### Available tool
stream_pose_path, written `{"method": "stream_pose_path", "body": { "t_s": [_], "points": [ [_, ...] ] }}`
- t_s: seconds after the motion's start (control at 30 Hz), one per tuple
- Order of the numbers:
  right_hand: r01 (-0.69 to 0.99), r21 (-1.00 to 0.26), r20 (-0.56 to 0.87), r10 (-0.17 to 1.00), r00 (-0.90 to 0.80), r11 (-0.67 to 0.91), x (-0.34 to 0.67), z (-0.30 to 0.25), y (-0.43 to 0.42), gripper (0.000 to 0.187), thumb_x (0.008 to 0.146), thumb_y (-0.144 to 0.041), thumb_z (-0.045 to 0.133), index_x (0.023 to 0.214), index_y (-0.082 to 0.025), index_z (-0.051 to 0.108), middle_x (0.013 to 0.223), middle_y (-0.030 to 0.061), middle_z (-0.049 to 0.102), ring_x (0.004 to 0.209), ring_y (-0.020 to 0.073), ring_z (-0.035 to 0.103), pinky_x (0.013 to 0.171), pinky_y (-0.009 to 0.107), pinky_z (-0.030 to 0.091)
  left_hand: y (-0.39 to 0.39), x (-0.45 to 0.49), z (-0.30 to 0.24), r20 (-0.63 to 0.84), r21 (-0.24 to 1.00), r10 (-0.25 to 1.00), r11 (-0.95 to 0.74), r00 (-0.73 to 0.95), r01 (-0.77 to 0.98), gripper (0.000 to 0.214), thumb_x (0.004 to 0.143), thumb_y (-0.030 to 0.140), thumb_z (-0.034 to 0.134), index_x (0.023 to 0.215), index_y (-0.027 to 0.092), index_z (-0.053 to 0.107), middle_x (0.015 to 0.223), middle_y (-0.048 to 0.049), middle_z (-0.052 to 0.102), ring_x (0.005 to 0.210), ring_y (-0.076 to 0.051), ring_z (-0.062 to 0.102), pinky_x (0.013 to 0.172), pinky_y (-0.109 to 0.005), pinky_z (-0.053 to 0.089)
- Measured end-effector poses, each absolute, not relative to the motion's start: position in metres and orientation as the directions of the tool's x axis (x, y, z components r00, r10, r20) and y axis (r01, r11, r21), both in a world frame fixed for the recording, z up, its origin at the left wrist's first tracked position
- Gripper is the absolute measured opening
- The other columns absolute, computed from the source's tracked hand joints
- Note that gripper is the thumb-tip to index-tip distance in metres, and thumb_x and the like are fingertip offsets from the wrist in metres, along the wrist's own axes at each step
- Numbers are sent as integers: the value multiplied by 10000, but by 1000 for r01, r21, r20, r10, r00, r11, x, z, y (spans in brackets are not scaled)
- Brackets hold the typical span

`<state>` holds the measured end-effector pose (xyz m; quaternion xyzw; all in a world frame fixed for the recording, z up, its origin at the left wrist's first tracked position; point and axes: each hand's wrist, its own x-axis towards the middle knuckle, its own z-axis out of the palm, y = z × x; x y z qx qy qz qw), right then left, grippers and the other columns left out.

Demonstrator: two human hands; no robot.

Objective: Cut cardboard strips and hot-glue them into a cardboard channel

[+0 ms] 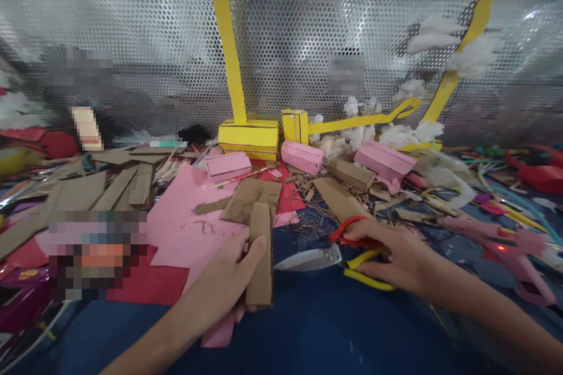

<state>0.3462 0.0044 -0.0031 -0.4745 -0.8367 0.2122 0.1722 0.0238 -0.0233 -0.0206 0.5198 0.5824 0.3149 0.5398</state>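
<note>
My left hand [237, 269] grips a narrow strip of brown cardboard [260, 255], held upright with the thumb across its face. A piece of pink paper [219, 331] shows below that hand; whether the fingers hold it too I cannot tell. In my right hand [396, 252] is a pair of scissors [314, 259] with one red and one yellow handle. The blades look closed, and their tip points left, close to the cardboard strip's right edge. Behind the strip lies a flat cardboard piece [248, 199] on a large pink sheet [176, 217].
A pink glue gun [505, 249] with a lit red light lies at the right. Yellow paper-covered boxes [248, 137] with long strips stand by the perforated silver backing [290, 23]. Small pink boxes [301, 156], cardboard scraps [141, 184] and red paper [149, 281] cover the blue table [316, 328].
</note>
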Motion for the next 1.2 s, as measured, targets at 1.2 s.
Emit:
{"method": "stream_pose_path", "body": {
  "t_s": [1.2],
  "points": [
    [739,-527,130,899,-418,420,341,4,4,277,800,-288,747,1072,-279,695,1139,27,778,1002,273,747,869,345,582,-22,20,-21,-309,915,942,259,127,309,424,969,639,465,1022,220,494,658,52,578,348,-95,520,308,-189,437]
  ]
}}
